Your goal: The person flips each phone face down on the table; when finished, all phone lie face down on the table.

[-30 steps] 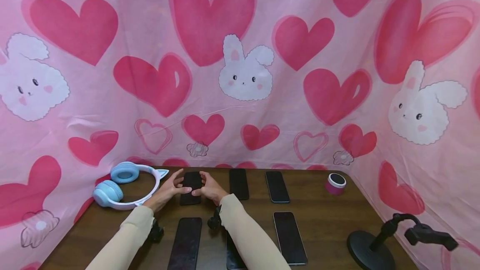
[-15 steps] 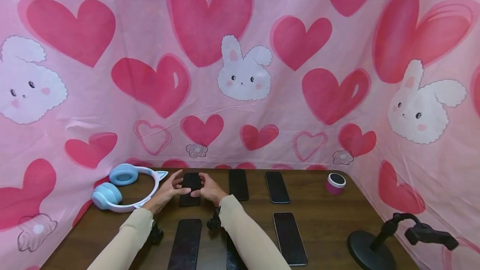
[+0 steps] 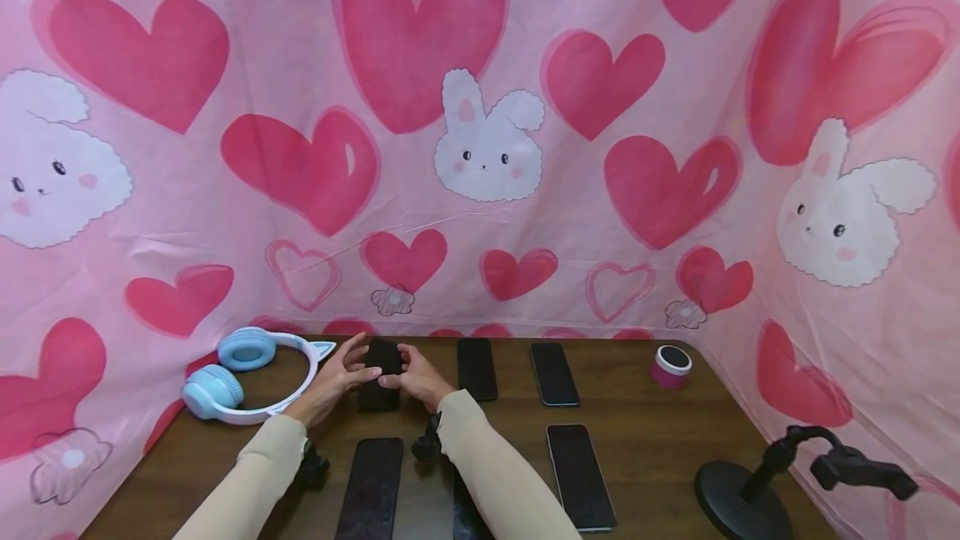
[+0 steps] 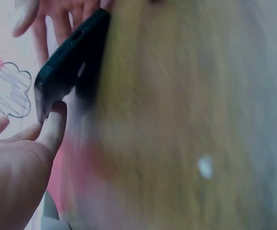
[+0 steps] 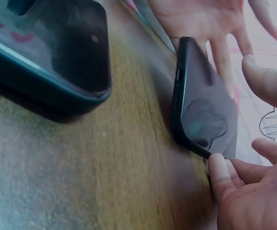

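Head faces forward; close wrist views share phone (image 5: 205,103).

6 phones (image 3: 581,477); 1 headset (image 3: 247,348); 1 tub (image 3: 670,372); 1 blk stand (image 3: 742,500).

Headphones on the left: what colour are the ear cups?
Light blue ear cups; head view shows best.

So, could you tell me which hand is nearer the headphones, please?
Left: the left hand is beside the headphones; the right hand is farther away, across the tilted phone.
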A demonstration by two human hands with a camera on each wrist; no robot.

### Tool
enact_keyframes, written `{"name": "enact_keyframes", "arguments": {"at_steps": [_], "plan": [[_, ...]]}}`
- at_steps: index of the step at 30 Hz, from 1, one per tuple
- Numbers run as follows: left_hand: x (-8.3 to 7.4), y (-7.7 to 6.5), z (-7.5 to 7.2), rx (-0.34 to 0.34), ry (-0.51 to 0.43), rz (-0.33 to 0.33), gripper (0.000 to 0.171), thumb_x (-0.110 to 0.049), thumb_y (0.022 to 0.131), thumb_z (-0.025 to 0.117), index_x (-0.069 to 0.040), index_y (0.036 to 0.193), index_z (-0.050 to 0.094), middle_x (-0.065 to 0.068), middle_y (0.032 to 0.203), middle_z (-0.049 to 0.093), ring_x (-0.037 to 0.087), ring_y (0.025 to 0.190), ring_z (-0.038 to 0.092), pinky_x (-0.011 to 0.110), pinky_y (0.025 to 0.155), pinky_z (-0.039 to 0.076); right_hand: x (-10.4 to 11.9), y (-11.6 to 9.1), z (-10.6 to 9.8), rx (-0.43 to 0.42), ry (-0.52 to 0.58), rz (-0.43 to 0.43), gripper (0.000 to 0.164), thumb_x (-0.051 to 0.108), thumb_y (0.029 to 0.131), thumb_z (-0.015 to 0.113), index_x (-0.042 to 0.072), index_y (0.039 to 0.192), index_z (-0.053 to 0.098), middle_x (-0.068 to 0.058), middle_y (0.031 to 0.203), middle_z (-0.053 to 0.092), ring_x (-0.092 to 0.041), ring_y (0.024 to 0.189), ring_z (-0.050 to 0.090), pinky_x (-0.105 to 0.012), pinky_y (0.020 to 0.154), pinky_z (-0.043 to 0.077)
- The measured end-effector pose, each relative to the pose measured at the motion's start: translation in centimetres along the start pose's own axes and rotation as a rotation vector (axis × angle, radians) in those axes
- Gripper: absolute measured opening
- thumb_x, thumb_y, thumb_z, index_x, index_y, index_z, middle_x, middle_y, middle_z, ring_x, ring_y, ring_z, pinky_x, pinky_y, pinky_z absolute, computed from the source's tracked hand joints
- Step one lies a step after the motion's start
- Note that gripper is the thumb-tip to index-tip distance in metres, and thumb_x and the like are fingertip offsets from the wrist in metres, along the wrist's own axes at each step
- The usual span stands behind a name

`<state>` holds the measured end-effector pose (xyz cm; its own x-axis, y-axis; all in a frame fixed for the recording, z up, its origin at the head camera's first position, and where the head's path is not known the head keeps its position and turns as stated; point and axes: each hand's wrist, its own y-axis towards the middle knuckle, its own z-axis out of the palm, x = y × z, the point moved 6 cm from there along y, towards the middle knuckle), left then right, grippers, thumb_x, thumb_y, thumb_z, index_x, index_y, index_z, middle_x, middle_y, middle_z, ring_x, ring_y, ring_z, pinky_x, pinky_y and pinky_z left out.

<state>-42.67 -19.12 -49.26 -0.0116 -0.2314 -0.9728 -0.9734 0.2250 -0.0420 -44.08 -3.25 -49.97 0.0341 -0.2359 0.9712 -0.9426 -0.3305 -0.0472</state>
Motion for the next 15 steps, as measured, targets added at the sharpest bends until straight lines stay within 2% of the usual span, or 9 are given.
{"name": "enact_keyframes", "arguments": {"at_steps": [4,7,11,15], "plan": [[-0.7,0.1,0.5,0.025,-0.087,0.003,0.096,-0.031,0.093,0.068,-0.016,0.163,0.004,0.023,0.169,0.009,0.052,0.152,0.016,0.074,0.120,0.016,0.1,-0.1,0.0,0.012,0.008,-0.010,0.076,0.019,0.088,0.076,0.006,0.153,0.039,-0.022,0.155,0.044,-0.039,0.138,0.047,-0.059,0.117,0.038],[-1.1,0.1,0.6,0.017,-0.145,0.012,0.093,-0.026,0.096,0.064,-0.015,0.163,0.001,0.022,0.170,0.007,0.049,0.153,0.016,0.072,0.121,0.015,0.3,-0.1,0.2,0.030,0.016,-0.029,0.074,0.021,0.090,0.074,0.009,0.154,0.039,-0.021,0.155,0.044,-0.039,0.138,0.046,-0.061,0.116,0.037],[-1.3,0.2,0.9,0.020,-0.235,0.037,0.089,-0.021,0.099,0.058,-0.012,0.163,-0.003,0.023,0.169,0.008,0.046,0.153,0.021,0.064,0.122,0.025,0.4,-0.2,0.3,0.038,0.039,-0.046,0.070,0.020,0.091,0.072,0.011,0.154,0.041,-0.021,0.154,0.045,-0.038,0.138,0.047,-0.062,0.116,0.036],[-1.2,0.4,1.2,0.035,-0.281,0.045,0.081,-0.021,0.104,0.053,-0.006,0.163,-0.001,0.027,0.167,0.016,0.043,0.152,0.027,0.047,0.118,0.041,0.4,-0.3,0.5,0.063,0.109,-0.051,0.067,0.016,0.093,0.070,0.012,0.154,0.042,-0.022,0.154,0.044,-0.034,0.132,0.050,-0.058,0.113,0.042]]}}
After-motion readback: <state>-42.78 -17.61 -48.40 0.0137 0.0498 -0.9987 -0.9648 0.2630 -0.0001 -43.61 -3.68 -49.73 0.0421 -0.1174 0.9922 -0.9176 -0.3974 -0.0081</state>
